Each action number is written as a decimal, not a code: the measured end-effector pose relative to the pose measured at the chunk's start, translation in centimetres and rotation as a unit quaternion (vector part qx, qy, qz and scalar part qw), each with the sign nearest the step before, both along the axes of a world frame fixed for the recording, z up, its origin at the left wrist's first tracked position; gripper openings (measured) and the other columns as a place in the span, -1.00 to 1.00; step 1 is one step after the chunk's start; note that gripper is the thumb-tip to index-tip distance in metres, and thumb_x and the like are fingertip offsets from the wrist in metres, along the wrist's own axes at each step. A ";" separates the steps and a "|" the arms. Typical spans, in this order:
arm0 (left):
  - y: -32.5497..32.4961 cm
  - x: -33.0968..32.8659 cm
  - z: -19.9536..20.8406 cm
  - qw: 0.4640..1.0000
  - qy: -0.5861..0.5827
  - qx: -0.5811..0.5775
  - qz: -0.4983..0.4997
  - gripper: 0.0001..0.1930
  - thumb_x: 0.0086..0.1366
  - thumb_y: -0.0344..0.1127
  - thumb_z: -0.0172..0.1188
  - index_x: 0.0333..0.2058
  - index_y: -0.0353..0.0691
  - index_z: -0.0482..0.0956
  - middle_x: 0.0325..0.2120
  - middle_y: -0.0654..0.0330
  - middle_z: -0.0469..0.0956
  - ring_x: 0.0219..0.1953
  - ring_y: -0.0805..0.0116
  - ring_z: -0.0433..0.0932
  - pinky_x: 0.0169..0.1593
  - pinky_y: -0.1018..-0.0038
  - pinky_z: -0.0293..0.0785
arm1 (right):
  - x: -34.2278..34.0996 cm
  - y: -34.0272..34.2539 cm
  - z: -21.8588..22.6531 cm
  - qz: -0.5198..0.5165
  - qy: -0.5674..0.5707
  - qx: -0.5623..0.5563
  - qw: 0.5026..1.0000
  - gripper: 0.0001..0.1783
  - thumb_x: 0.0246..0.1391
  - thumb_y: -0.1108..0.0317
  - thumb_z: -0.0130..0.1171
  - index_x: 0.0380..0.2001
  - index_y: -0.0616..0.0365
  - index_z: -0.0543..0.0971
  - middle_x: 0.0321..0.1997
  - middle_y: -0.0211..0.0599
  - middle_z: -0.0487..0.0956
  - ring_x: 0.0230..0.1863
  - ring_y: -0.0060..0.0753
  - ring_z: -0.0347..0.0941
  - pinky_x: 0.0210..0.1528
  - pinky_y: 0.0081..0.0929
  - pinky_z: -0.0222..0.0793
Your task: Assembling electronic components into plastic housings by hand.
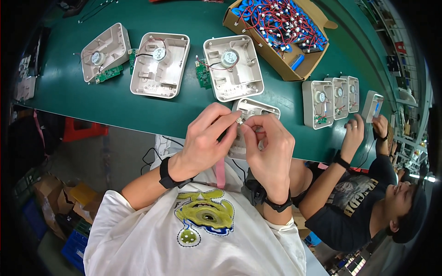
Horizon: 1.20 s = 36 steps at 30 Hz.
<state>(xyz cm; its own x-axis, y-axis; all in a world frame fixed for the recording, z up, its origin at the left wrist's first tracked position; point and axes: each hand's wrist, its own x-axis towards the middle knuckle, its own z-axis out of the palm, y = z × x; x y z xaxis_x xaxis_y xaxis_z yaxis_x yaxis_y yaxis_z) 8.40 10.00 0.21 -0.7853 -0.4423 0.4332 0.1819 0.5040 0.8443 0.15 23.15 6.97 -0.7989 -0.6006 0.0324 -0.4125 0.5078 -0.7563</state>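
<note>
Hands [201, 138] pinch a blocky connector [240, 120] over a hollow plastic shell [237, 150].

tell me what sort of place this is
Probably an electronics assembly workshop: open plastic casings line a green bench, a cardboard box holds what look like wired blue batteries, and a co-worker works alongside.

Saw a smooth green tabletop [152, 115] bending across the view, with thin black wires [94, 11] near its far left edge. Noticed a bright red plastic stool [87, 130] beneath the near left edge, then opened brown cardboard cartons [53, 198] and a blue plastic crate [76, 248] beside a stretch of grey floor [124, 156]. Made out a co-worker [359, 211] at right, in a black printed T-shirt [338, 234] and dark cap [416, 216].
</note>
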 end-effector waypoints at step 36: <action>-1.4 -1.2 3.5 0.966 -0.205 0.140 -0.071 -0.82 0.20 -0.55 0.46 -0.21 -0.34 0.74 -0.53 0.27 0.48 -0.56 0.60 0.42 -0.48 0.59 0.37 | -3.8 4.9 -3.3 -0.003 0.102 -0.020 0.995 -0.51 -0.05 0.70 0.45 -0.01 0.13 0.69 -0.01 -0.29 0.60 -0.37 -0.42 0.46 -0.32 -0.46 0.43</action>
